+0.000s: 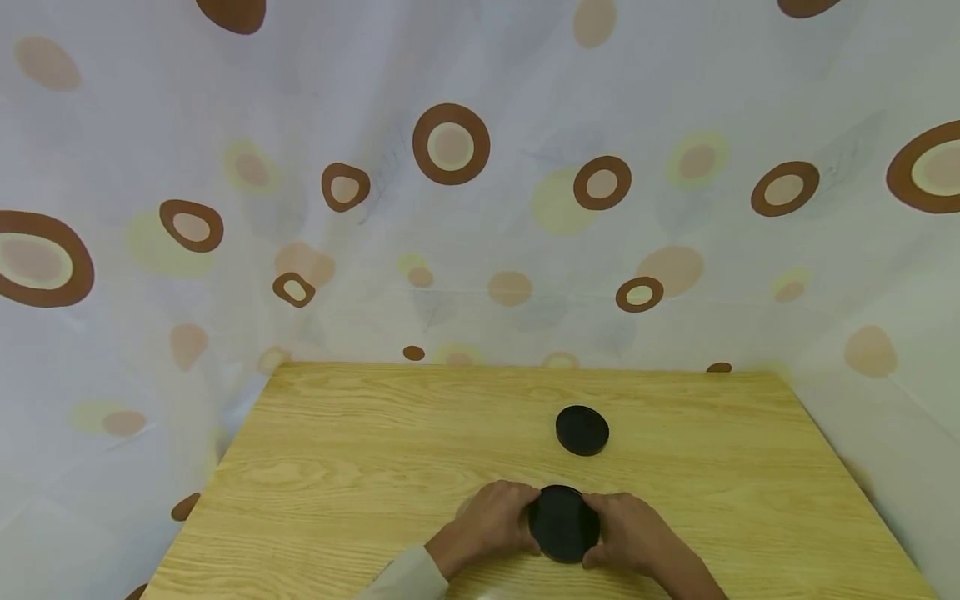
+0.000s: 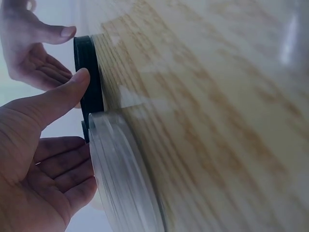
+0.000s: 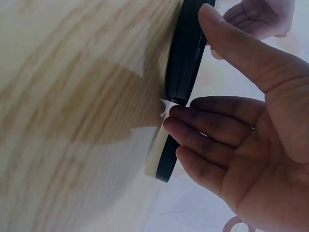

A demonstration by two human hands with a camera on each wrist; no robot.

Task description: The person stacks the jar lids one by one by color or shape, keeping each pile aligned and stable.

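Note:
A flat black disc (image 1: pixel 564 523) lies at the front of the table, between both hands. The left hand (image 1: pixel 497 518) grips its left edge, with the thumb on the near side and the fingers toward the far side. From the right, the right hand (image 1: pixel 633 532) holds the opposite edge in the same way. Beside the left fingers stands a clear round piece with a ridged side (image 2: pixel 125 174), largely hidden behind the left hand in the head view. A second black disc (image 1: pixel 582 430), with a raised rim, rests farther back, apart from both hands.
The wood-grain table (image 1: pixel 375 433) spreads to both sides of the hands. A pale curtain (image 1: pixel 495 233) with brown and cream ring patterns hangs along its back and both sides. Light glares off the tabletop in the left wrist view.

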